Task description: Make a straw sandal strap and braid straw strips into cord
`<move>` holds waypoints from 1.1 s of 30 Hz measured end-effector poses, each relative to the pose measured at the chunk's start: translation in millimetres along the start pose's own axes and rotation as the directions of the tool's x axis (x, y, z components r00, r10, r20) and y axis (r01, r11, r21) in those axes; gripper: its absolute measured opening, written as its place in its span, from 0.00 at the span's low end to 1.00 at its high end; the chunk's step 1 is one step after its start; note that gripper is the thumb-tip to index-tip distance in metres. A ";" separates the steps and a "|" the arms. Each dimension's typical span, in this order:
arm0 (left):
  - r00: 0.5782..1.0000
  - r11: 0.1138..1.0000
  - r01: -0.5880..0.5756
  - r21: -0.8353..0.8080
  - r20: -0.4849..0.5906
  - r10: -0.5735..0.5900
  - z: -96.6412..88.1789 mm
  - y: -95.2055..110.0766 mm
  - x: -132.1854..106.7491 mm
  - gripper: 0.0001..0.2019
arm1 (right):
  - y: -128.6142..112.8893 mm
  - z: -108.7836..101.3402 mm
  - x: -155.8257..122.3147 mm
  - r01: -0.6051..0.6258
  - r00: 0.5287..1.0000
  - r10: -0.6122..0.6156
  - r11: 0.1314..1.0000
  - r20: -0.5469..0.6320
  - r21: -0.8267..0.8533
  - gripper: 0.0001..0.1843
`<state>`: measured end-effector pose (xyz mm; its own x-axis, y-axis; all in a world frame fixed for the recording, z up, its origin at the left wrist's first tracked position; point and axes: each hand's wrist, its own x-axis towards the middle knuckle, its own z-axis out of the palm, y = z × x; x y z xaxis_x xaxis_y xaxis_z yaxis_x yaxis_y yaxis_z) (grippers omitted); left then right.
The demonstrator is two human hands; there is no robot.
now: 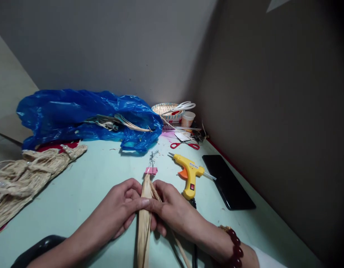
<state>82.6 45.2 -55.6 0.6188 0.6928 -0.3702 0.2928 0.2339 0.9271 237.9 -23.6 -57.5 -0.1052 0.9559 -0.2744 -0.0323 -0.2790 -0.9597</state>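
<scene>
A bundle of flat, straw-coloured raffia strands (144, 234) runs toward me down the middle of the head view. At its far end a pink binder clip (151, 171) pinches the strands, with tangled wire beyond it. My left hand (129, 206) grips the bundle from the left, thumb pressed on top. From the right, my right hand (164, 203) closes on the same strands, its thumb meeting the left one. One thin strand hangs loose under my right wrist. Some fingertips are hidden behind the raffia.
A yellow glue gun (190, 171) lies right of my hands, beside a black phone (229, 182). Red-handled scissors (185, 146) rest farther back. Behind are a blue plastic bag (62, 115), a round basket (163, 108) and a paper cup (188, 119). Braided raffia work (29, 175) lies left.
</scene>
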 end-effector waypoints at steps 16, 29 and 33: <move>0.993 0.997 0.043 -0.058 0.109 -0.036 2.3 3.8 5.2 0.09 | -9.9 -0.4 -3.3 -0.079 0.996 0.070 0.974 -0.049 -0.213 0.05; 0.986 0.995 0.092 0.024 0.135 -0.095 -6.0 10.7 3.8 0.13 | -3.6 -2.1 -3.0 -0.025 0.999 0.019 0.983 -0.035 -0.181 0.05; 0.994 0.997 0.046 0.057 0.095 -0.051 -5.1 8.3 4.4 0.10 | -2.4 -2.1 -3.7 -0.022 0.998 0.011 0.977 -0.055 -0.211 0.05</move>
<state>84.1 53.6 -49.3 0.6694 0.6123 -0.4208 0.3618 0.2261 0.9044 240.5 -26.3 -54.3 -0.0512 0.9564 -0.2877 0.1806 -0.2744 -0.9445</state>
